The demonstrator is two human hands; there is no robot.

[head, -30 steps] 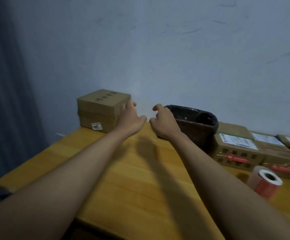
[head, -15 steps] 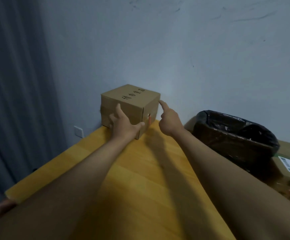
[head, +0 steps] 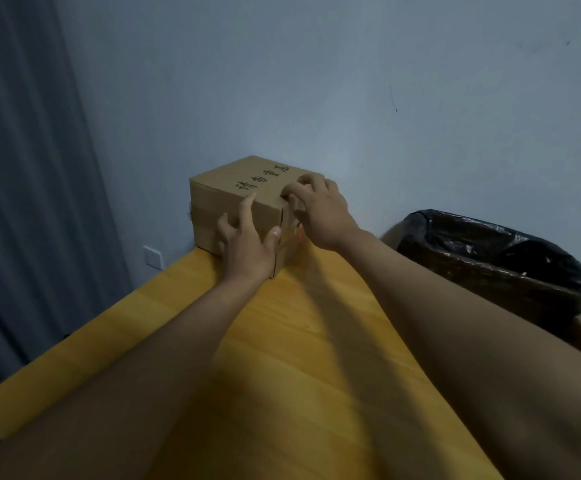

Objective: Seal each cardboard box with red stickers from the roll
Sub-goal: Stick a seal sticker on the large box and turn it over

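- Sitting at the far corner of the yellow wooden table [head: 317,358], against the wall, is the cardboard box [head: 226,199], dark printed characters on its top.
- Left hand [head: 247,247] lies spread on the box's near face, fingers straight, thumb at the front corner edge.
- Right hand [head: 320,209] curls its fingers over the box's top right edge, gripping it.
- Black-lined bin [head: 490,268] stands to the right, well apart from the box.

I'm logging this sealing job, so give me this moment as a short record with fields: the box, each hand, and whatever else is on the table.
box: cardboard box at the table's far corner by the wall, black printing on top
left hand: left hand spread against the box's near side
right hand: right hand curled over the box's top right edge
sticker: a bit of red below the right hand, unclear
other: bin with black liner to the right
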